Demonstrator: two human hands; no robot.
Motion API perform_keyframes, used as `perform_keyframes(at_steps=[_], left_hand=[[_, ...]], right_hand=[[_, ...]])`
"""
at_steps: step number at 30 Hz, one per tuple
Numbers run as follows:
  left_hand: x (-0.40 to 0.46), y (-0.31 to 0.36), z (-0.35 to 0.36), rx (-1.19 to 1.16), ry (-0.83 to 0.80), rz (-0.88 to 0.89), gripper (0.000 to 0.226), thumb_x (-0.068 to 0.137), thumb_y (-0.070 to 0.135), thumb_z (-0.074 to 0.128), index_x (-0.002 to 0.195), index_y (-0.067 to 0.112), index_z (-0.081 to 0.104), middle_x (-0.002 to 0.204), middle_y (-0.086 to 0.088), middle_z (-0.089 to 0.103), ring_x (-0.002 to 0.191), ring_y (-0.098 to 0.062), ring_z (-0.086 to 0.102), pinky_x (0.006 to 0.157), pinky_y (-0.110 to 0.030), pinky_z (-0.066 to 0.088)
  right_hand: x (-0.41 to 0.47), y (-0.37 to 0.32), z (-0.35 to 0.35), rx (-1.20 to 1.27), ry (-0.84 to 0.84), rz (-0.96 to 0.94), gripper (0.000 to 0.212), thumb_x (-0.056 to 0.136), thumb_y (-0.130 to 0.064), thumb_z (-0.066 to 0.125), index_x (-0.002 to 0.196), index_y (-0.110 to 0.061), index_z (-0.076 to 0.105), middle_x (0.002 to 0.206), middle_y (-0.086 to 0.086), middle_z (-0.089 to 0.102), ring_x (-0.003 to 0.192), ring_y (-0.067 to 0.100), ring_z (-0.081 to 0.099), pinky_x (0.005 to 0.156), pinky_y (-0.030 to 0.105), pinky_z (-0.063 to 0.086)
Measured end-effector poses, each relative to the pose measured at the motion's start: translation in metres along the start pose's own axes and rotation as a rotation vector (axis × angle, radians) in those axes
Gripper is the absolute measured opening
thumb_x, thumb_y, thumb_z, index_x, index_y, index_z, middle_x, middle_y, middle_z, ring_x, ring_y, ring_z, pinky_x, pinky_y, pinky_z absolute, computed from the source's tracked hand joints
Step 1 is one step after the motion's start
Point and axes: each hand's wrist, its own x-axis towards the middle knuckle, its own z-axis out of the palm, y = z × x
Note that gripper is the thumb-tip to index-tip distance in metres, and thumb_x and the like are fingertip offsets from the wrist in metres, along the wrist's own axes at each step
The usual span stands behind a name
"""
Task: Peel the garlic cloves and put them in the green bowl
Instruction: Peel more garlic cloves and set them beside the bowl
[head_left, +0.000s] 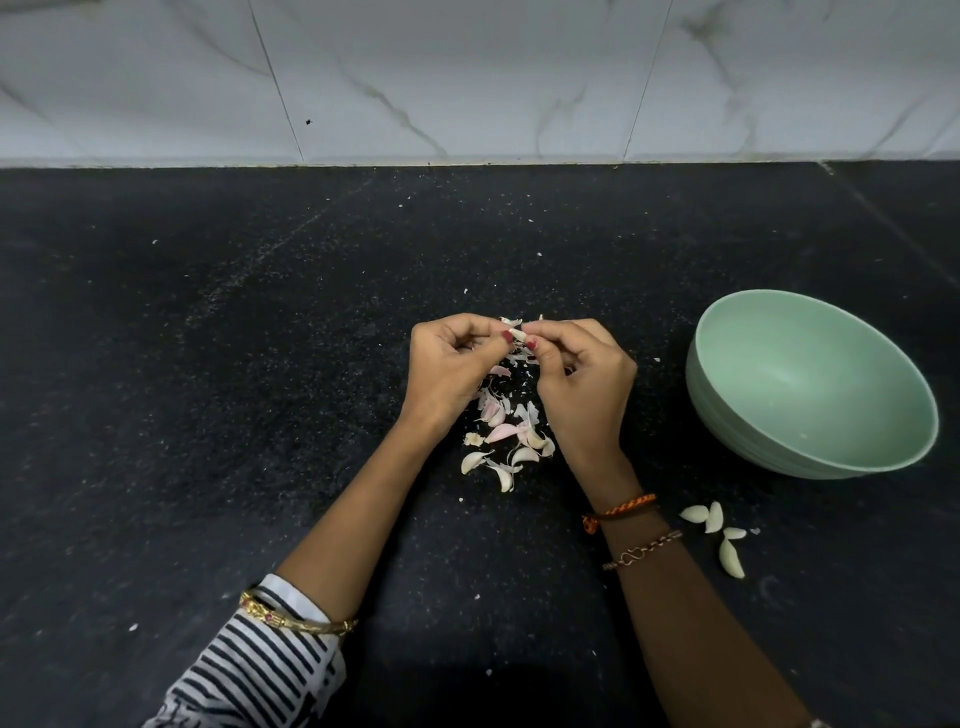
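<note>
Dim even indoor light, dark table (208, 364) underexposed, wall tiles (467, 78) brighter and soft, faint shadow at near edge, wide-angle bending at edges, centre sharp

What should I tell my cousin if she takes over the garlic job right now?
Left hand and right hand: both pinch one garlic clove, mid-peel.
Green bowl, on the right: looks empty.
Four peeled cloves lie on the counter near the bowl, not in it.
Pile of skins and cloves lies under the hands.
Done: a few cloves peeled.
Left: finish this clove, peel any others in the pile, put all of them in the bowl.
</note>
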Motion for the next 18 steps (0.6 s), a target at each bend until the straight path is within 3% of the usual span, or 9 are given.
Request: perform_keyframes(at_steps=[5,10,13,18], left_hand=[[0.0,0.001,0.002,-0.035,0.027,-0.031,0.021,0.079,-0.009,0.061,0.069,0.008,0.066,0.061,0.005,0.065,0.056,-0.003,0.059,0.052,-0.014,0.047],[0.0,-0.003,0.004,-0.054,0.02,-0.049,0.014,0.075,-0.003,0.064,0.068,0.009,0.065,0.067,-0.005,0.065,0.062,-0.015,0.059,0.055,-0.022,0.052],[0.002,-0.003,0.003,-0.028,0.043,-0.066,0.015,0.076,-0.003,0.062,0.065,0.008,0.063,0.064,-0.003,0.061,0.057,-0.004,0.055,0.053,-0.016,0.048],[0.004,-0.006,-0.004,0.039,0.059,0.01,0.029,0.084,0.01,0.056,0.056,0.003,0.056,0.05,0.008,0.054,0.051,0.0,0.047,0.054,-0.012,0.039]], right_hand=[[0.001,-0.002,-0.001,0.061,-0.039,0.026,0.013,0.079,0.0,0.064,0.084,-0.008,0.073,0.082,0.002,0.065,0.07,0.006,0.063,0.063,0.016,0.052],[0.008,-0.018,-0.007,0.644,-0.161,0.572,0.022,0.085,0.008,0.054,0.079,-0.011,0.065,0.073,-0.001,0.065,0.061,0.001,0.061,0.062,0.013,0.05],[0.012,-0.017,-0.011,0.894,-0.115,0.743,0.022,0.087,0.006,0.051,0.08,-0.01,0.064,0.067,-0.004,0.064,0.06,0.002,0.057,0.062,0.013,0.05],[0.01,-0.01,-0.01,0.583,-0.173,0.607,0.022,0.09,0.0,0.051,0.083,-0.015,0.066,0.078,-0.002,0.062,0.07,0.004,0.056,0.067,0.014,0.05]])
